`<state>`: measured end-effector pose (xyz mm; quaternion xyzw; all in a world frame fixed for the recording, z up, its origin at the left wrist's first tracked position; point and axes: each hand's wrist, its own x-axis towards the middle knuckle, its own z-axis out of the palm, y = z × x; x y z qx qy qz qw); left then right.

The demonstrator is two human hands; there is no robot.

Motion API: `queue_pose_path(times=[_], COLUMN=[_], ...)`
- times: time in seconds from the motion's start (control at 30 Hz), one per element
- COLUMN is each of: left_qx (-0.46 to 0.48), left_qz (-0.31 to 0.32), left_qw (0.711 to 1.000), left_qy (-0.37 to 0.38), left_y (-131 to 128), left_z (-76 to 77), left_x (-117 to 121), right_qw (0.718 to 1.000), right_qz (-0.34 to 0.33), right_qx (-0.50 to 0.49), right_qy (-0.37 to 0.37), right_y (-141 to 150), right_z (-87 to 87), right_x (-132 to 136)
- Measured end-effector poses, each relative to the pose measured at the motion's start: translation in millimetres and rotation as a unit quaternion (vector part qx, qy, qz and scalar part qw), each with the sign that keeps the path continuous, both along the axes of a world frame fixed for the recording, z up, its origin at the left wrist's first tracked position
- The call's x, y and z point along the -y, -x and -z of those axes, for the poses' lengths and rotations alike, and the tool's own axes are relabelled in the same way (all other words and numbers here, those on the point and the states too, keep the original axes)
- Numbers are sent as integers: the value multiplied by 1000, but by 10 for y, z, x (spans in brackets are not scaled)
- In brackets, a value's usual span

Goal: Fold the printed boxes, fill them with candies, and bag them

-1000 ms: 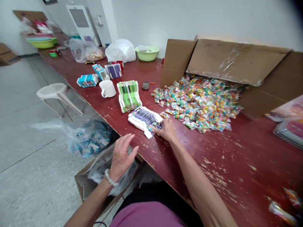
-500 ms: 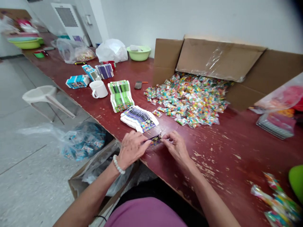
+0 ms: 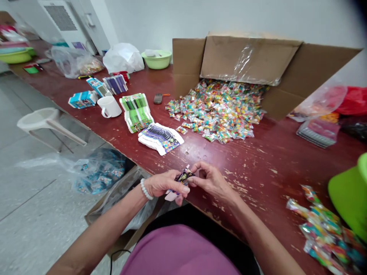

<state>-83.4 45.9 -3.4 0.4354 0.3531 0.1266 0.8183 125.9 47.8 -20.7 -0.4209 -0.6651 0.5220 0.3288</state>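
Both my hands hold one small flat printed carton (image 3: pixel 181 179) above the near edge of the red table (image 3: pixel 266 164). My left hand (image 3: pixel 166 185) grips it from below and the left. My right hand (image 3: pixel 209 179) pinches its right end. A stack of the same dark printed flat cartons (image 3: pixel 160 138) lies just beyond my hands. Farther back, a big pile of small colourful candy packets (image 3: pixel 218 110) spills from an open cardboard box (image 3: pixel 258 61) lying on its side.
A green carton stack (image 3: pixel 137 112), a white mug (image 3: pixel 108 106), blue (image 3: pixel 83 99) and purple (image 3: pixel 115 84) cartons and a phone (image 3: pixel 158 98) sit at the left. More candy packets (image 3: pixel 323 233) and a green bowl (image 3: pixel 351 194) are at the right. A lined box (image 3: pixel 126 214) and a stool (image 3: pixel 43 120) stand on the floor.
My right hand took a flat carton off the dark stack. My left hand came up from the lined box to join it, and both drew the carton back toward me.
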Motion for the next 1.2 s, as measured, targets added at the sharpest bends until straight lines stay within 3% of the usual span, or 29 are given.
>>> queue_pose_path(times=[0.2,0.53,0.77,0.93,1.0,1.13,1.2], left_qx=[-17,-25,-15,-27,-42,-68,-61], left_qz=[30,19,23,47,12,-120,-155], left_qw=[999,997,998,998,999,988,983], left_qy=[-40,-66,-51,-27,-28,-71,-76], left_y=[-20,-57,-62,-128,-164,-254,-294], left_z=[-44,-69,-95,-101,-90,-43,-5], left_x=[-23,84,52,94,140,231,261], right_qw=[987,986,992,996,997,986,984], right_qz=[83,1,-67,-88,-48,162,168], right_qx=[51,89,59,-13,-53,-24,-46], right_qy=[-125,-141,-90,6,37,-10,37], right_y=[35,0,-60,-77,-53,58,114], right_z=[23,-188,-332,-249,-165,-36,-17], right_x=[70,131,199,223,242,322,356])
